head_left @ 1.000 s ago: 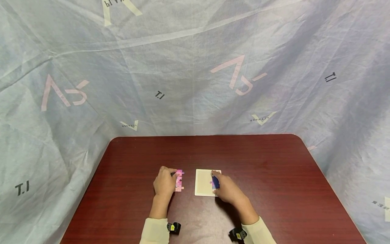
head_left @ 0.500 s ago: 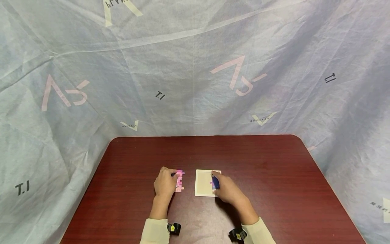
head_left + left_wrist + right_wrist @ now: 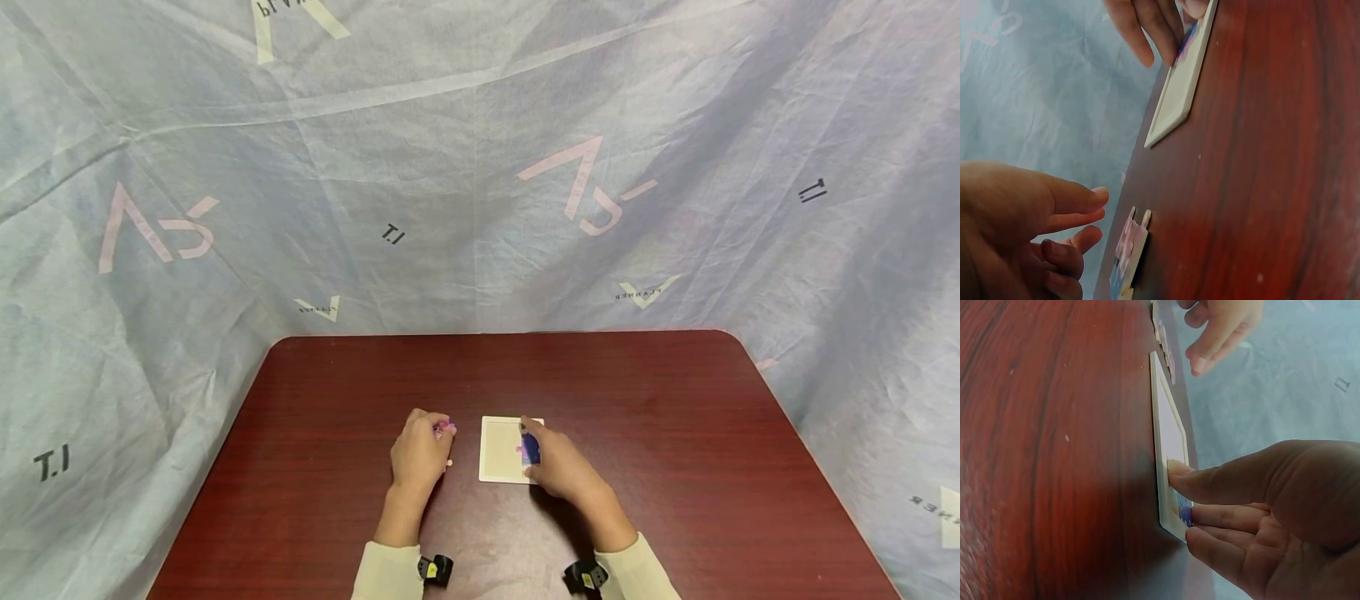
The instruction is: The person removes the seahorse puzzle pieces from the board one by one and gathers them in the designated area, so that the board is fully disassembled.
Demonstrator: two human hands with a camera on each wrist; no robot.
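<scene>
My left hand (image 3: 420,450) hovers over a group of joined pink and purple jigsaw pieces (image 3: 444,428) on the table, partly covering them. In the left wrist view its thumb and fingers are bent a little and stand apart from the jigsaw pieces (image 3: 1127,250), with nothing seen between them. My right hand (image 3: 558,462) rests on the right part of a cream puzzle tray (image 3: 498,450), thumb at the near side and fingers toward the far side. Between them shows a dark blue and purple jigsaw section (image 3: 530,450), partly hidden. The right wrist view shows the extended thumb (image 3: 1188,478) pressing the tray.
The dark red wooden table (image 3: 630,392) has rounded far corners. Grey printed cloth (image 3: 450,167) hangs behind it and at both sides. Each wrist wears a small black camera, the left camera (image 3: 437,571) and the right camera (image 3: 585,577).
My left hand has shifted right and now covers more of the pink jigsaw pieces. The right hand and the tray have stayed in place.
</scene>
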